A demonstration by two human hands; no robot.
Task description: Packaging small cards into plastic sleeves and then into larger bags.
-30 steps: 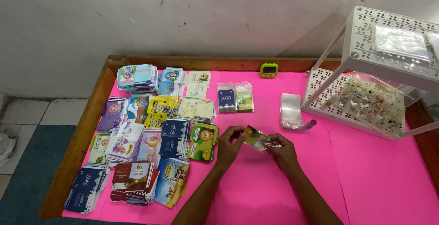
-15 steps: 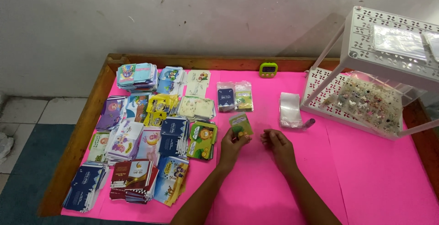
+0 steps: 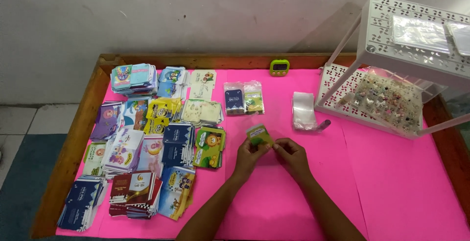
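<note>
Small green packet pinched at lower edges by left hand and right hand. Judged light, thin, flexible; edge grip advised.

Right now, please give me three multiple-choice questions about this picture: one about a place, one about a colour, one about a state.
1. Where does the small green timer stand?
A. at the table's far edge
B. on the white rack
C. beside the hands

2. Which colour is the sheet covering the table?
A. blue
B. pink
C. white

3. How is the small green card packet held?
A. lying flat, untouched
B. between both hands, above the table
C. inside the rack

Answers:
1 A, it stands by the wooden rim near the wall.
2 B, the cover is bright pink.
3 B, left hand and right hand pinch it.
</note>
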